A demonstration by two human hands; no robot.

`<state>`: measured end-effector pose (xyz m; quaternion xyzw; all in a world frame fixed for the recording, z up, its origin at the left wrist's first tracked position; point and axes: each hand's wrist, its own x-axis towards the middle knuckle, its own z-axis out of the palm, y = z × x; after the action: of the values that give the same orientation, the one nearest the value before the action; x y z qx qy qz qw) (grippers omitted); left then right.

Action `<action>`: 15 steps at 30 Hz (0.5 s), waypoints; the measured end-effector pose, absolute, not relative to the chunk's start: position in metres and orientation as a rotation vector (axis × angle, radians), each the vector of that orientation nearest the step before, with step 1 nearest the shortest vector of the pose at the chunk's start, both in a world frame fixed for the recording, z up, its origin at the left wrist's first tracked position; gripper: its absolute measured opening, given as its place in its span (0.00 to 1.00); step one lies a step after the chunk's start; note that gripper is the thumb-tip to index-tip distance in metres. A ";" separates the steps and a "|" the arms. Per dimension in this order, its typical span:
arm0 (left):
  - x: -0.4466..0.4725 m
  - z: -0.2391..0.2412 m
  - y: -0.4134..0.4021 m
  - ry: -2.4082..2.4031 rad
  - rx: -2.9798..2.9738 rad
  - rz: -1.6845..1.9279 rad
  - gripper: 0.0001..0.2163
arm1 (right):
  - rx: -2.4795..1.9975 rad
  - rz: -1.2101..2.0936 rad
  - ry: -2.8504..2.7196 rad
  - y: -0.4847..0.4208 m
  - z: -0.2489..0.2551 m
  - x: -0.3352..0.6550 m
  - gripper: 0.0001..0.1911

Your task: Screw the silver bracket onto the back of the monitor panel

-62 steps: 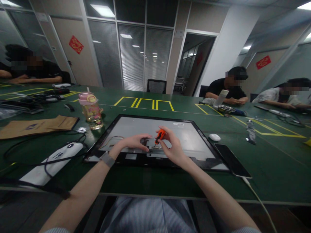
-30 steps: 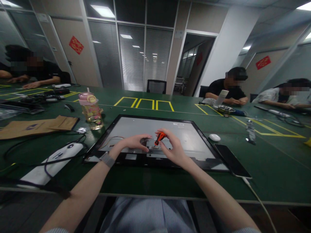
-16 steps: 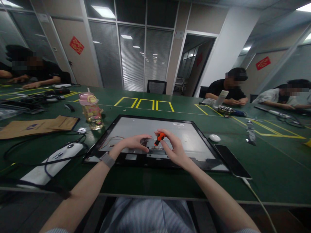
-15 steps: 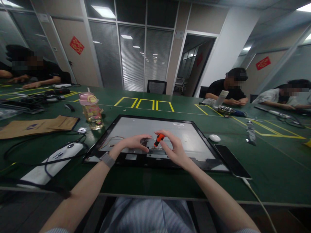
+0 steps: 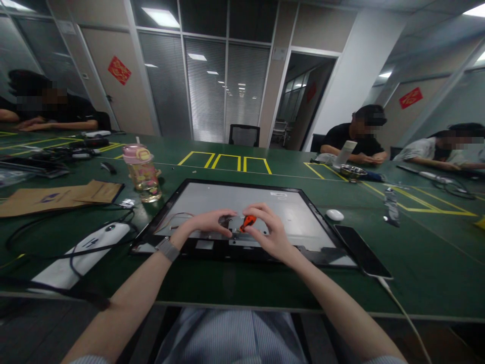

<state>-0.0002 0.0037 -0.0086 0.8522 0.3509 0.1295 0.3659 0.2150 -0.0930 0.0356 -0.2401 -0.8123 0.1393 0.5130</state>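
A flat display panel point(image 5: 295, 212) with a grey back and black frame lies on the table in front of me. My right hand point(image 5: 273, 233) grips a short orange and black screwdriver point(image 5: 248, 222) between thumb and fingers, over a small metal plate at the panel's near edge. Opposite it, my left hand point(image 5: 210, 223) rests on the panel. Its thumb and fingers curve round a small dark piece point(image 5: 226, 221), mostly hidden by the hand. Thin wires point(image 5: 168, 222) run across the panel by the left wrist.
On the left are a white power strip point(image 5: 87, 253) with black cables, a brown paper bag point(image 5: 53, 197) and a pink-lidded bottle point(image 5: 142, 174). A phone point(image 5: 361, 250) on a cable and a white case point(image 5: 335, 215) lie to the right. Other people sit across the table.
The screwdriver's handle has turned and shows more orange, and the right-hand fingers have shifted round it. My left hand stays where it was.
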 end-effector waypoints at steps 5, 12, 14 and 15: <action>0.000 -0.006 0.003 0.941 2.182 0.320 0.34 | -0.642 0.293 -1.892 -0.089 0.031 0.215 0.16; -0.001 -0.007 0.002 0.884 2.175 0.344 0.34 | -0.673 0.329 -1.916 -0.085 0.023 0.218 0.21; -0.001 -0.007 0.002 0.882 2.173 0.344 0.33 | -0.671 0.310 -1.945 -0.086 0.026 0.218 0.20; 0.000 -0.007 0.002 0.889 2.171 0.342 0.33 | -0.672 0.282 -1.962 -0.086 0.028 0.218 0.19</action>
<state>-0.0005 0.0024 -0.0066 0.8485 0.3476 0.1336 0.3759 0.2181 -0.0865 0.0281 -0.2777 -0.8116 0.1168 0.5005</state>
